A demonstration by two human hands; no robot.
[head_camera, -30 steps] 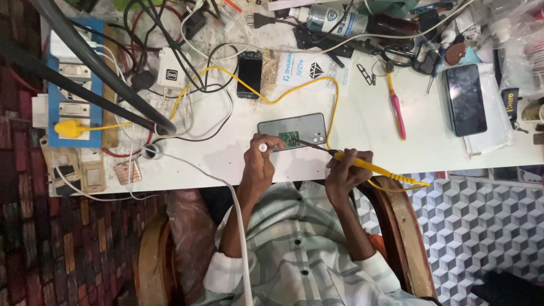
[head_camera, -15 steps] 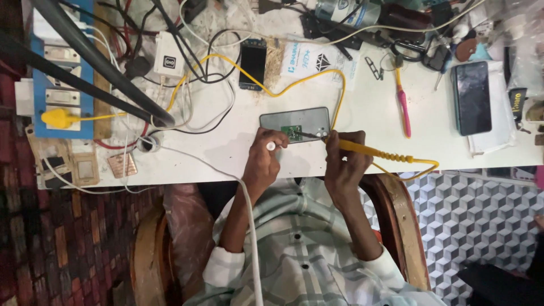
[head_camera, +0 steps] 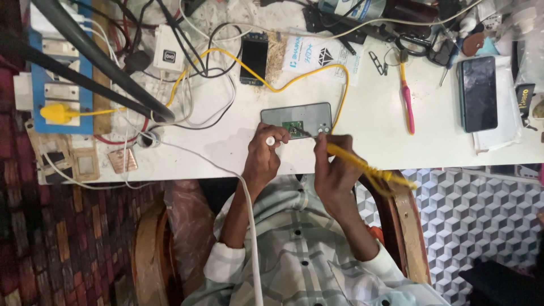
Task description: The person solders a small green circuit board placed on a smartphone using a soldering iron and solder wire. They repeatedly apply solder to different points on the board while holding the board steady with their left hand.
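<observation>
Working at the near edge of the white bench [head_camera: 226, 150], I pinch a yellow iron [head_camera: 362, 164] in my right hand [head_camera: 334, 170], its tip on the small board inside an opened grey phone [head_camera: 297, 120]. My left hand [head_camera: 263, 156] grips a thin white-tipped tool [head_camera: 271, 140] beside it. The phone looks light, stiff and fragile; I judge its edges the safest hold. Against the earlier frames, both hands sit slightly lower and further right; the grips are unchanged.

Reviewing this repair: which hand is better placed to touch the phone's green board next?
Likely the right hand: its yellow soldering iron tip sits at the green board; the left hand holds a white-tipped tool.
</observation>
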